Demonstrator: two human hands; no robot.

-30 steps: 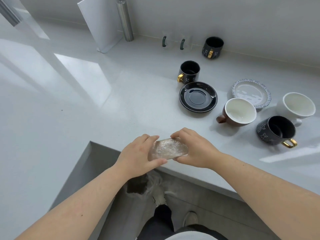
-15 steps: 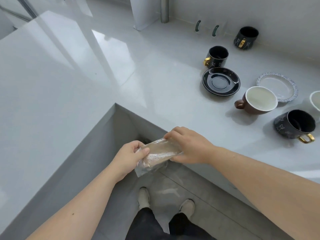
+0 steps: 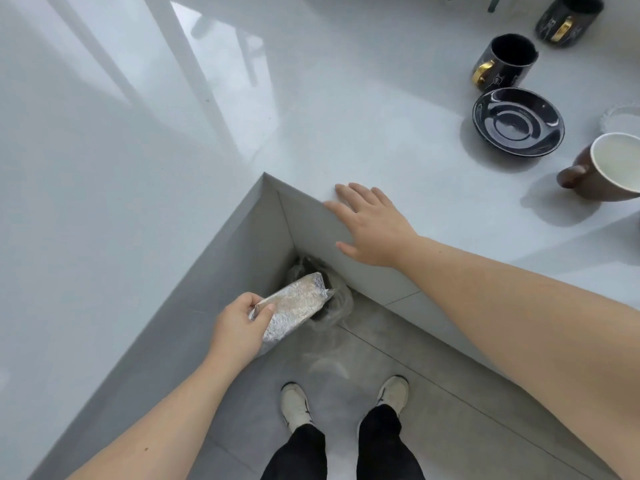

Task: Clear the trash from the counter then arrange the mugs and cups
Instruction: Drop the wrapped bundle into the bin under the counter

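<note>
Head view: left grip (image 3: 242,323) pinches foil wrapper (image 3: 294,306) above bin (image 3: 332,306); right grip (image 3: 372,226) spread wide, empty.

Grey tiled floor (image 3: 433,386) fills the inner corner below the worktop; thin grout lines run diagonally across it. Two pale shoes, left (image 3: 295,405) and right (image 3: 393,394), stand apart on the tiles, toes toward the corner. Black trouser legs (image 3: 346,448) rise from them. Grey cabinet panels (image 3: 214,282) meet at the corner.
</note>
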